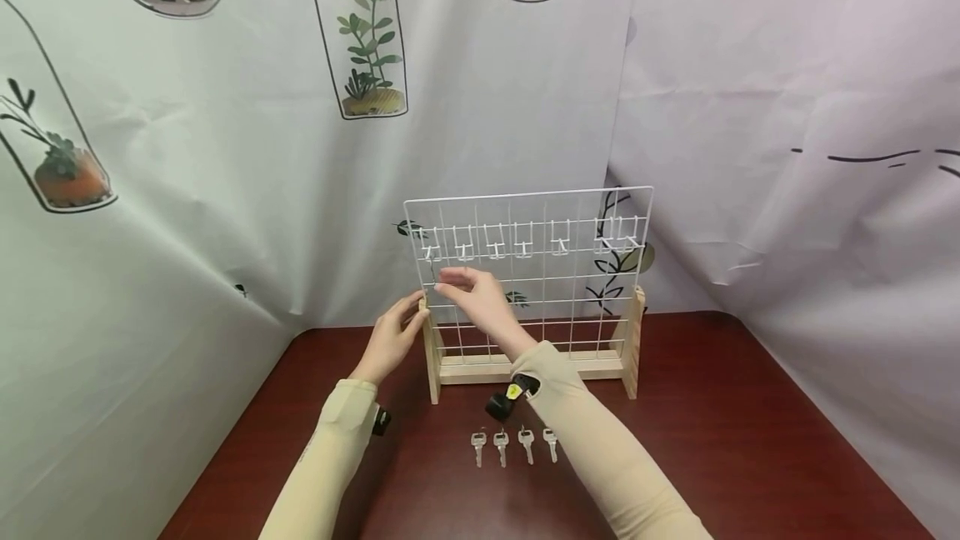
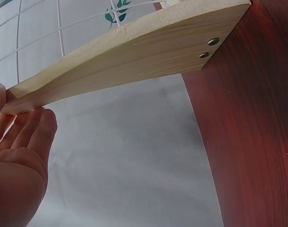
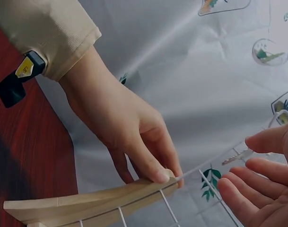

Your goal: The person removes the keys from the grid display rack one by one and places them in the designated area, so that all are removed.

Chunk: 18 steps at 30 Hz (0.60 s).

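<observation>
My left hand point(image 1: 390, 338) grips the top of the rack's left wooden upright point(image 2: 110, 61), thumb on one side and fingers on the other. A silver key point(image 3: 237, 157) hangs at the left end of the white wire rack point(image 1: 525, 277), below the leftmost hook point(image 1: 430, 253). Right beside that key is my right hand point(image 1: 480, 300), its fingers extended and thumb apart from them; in the right wrist view the key shows by the gap between thumb and index finger. Part of the key is hidden behind the fingers.
Several silver keys point(image 1: 502, 447) lie in a row on the dark red table point(image 1: 420, 473), in front of the rack's wooden base. More white hooks point(image 1: 523, 250) line the upper rack. Behind hangs a pale cloth point(image 1: 247, 148) printed with plants.
</observation>
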Motion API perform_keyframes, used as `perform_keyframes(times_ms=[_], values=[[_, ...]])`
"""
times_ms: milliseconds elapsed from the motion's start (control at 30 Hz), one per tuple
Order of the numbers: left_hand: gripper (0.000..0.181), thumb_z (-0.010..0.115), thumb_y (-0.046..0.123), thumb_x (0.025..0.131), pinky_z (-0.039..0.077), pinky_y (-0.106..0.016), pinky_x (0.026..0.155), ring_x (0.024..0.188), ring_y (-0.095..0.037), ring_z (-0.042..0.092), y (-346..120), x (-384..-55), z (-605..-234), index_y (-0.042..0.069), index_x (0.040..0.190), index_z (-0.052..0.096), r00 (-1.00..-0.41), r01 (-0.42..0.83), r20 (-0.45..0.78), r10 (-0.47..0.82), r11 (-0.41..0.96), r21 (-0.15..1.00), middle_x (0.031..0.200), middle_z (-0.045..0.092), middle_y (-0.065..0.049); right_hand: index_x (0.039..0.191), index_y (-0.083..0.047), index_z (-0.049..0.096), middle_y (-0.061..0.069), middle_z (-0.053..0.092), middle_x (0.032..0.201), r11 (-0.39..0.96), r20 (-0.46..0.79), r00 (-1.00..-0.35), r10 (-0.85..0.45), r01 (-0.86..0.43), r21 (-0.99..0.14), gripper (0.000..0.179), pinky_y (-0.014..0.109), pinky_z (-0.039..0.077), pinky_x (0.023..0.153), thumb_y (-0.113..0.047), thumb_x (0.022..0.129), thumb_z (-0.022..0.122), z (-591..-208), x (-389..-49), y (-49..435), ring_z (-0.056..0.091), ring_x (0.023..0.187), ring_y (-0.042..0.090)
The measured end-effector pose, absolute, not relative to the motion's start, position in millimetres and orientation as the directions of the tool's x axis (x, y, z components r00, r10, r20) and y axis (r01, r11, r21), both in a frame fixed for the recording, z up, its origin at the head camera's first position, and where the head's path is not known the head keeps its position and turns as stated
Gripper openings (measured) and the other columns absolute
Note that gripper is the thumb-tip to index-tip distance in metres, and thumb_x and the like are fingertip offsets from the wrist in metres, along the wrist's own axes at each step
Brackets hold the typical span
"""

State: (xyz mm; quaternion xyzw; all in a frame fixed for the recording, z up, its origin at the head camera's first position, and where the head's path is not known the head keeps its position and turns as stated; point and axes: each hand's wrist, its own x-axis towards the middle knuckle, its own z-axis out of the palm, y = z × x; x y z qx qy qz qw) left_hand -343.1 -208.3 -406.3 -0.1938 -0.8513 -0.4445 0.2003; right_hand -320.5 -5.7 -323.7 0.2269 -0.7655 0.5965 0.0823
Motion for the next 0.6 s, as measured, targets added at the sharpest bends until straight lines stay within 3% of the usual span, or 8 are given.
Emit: perform_keyframes(times_ms=[200, 433, 600], values=[[0.046, 0.062, 0.02, 0.102, 0.052, -0.047, 0.102, 0.126, -0.036, 0.058, -207.9, -342.9, -406.7, 0.001, 0.144, 0.054, -0.838, 0.517, 0.525, 0.15, 0.529, 0.673, 0.14, 0.058, -0.019, 0.131, -0.002, 0.066, 0.012, 0.07, 0.124, 0.182, 0.375, -0.897, -0.234, -0.42, -0.889, 0.039, 0.035, 0.057, 0.095, -0.019, 0.096, 0.07, -323.7, -326.6, -14.5, 0.066, 0.115, 0.027], [0.045, 0.061, 0.018, 0.103, 0.051, -0.048, 0.103, 0.128, -0.036, 0.057, -206.0, -341.2, -403.8, 0.001, 0.144, 0.054, -0.84, 0.517, 0.522, 0.151, 0.519, 0.681, 0.14, 0.057, -0.019, 0.132, 0.002, 0.064, 0.019, 0.068, 0.126, 0.042, 0.358, -0.908, -0.217, -0.375, -0.926, 0.04, 0.03, 0.059, 0.089, -0.013, 0.095, 0.07, -316.3, -330.5, -24.7, 0.067, 0.113, 0.029], [0.045, 0.061, 0.018, 0.102, 0.051, -0.048, 0.103, 0.128, -0.037, 0.056, -206.6, -341.1, -403.3, 0.0, 0.143, 0.054, -0.841, 0.514, 0.52, 0.152, 0.525, 0.678, 0.141, 0.057, -0.02, 0.131, 0.001, 0.064, 0.02, 0.068, 0.124, 0.028, 0.351, -0.916, -0.197, -0.363, -0.931, 0.039, 0.028, 0.06, 0.086, -0.011, 0.095, 0.07, -312.0, -329.5, -29.6, 0.069, 0.109, 0.031]])
